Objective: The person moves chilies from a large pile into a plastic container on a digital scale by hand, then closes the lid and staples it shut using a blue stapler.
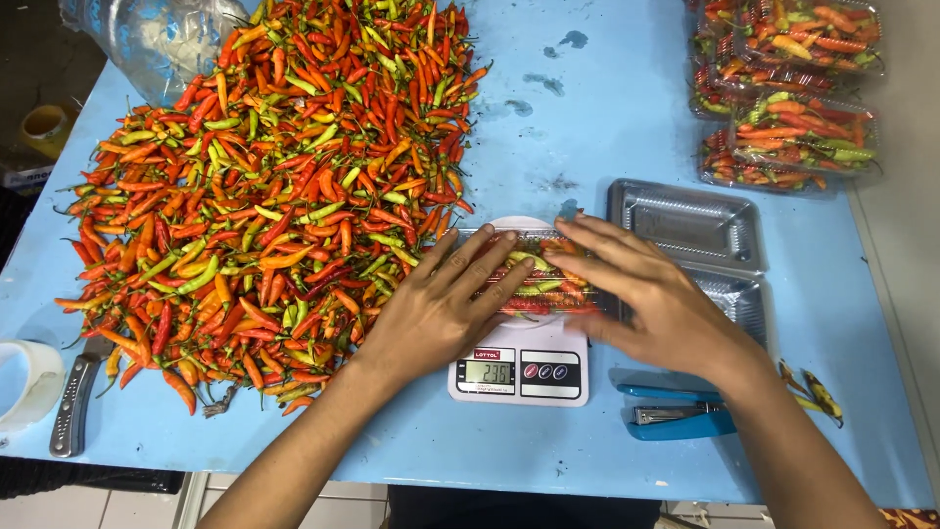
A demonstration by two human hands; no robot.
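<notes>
Both hands press flat on a clear plastic clamshell box (534, 279) filled with red, orange and green chilies, which sits on a small white digital kitchen scale (521, 362) near the middle of the blue surface (607, 118), toward its front edge. The left hand (441, 309) lies palm down over the box's left part, its fingers (490, 260) spread apart and stretched across the lid. The right hand (651, 304) covers the box's right part, fingers (597, 245) straight and slightly apart, also resting flat on the lid rather than closed around it.

A large loose heap of chilies (284, 186) fills the left half of the surface, its edge just beside the left hand. Two empty clear trays (685, 225) lie just right of the scale, partly under the right hand. A blue stapler (676, 411) rests near the front edge below the right wrist, with a few stray chilies (813, 387) beside it. Filled, closed boxes (788, 88) are stacked at the far right corner. A roll of tape (24, 382) and a knife (73, 402) lie at the front left corner, and a crumpled clear plastic bag (157, 39) sits at the far left corner.
</notes>
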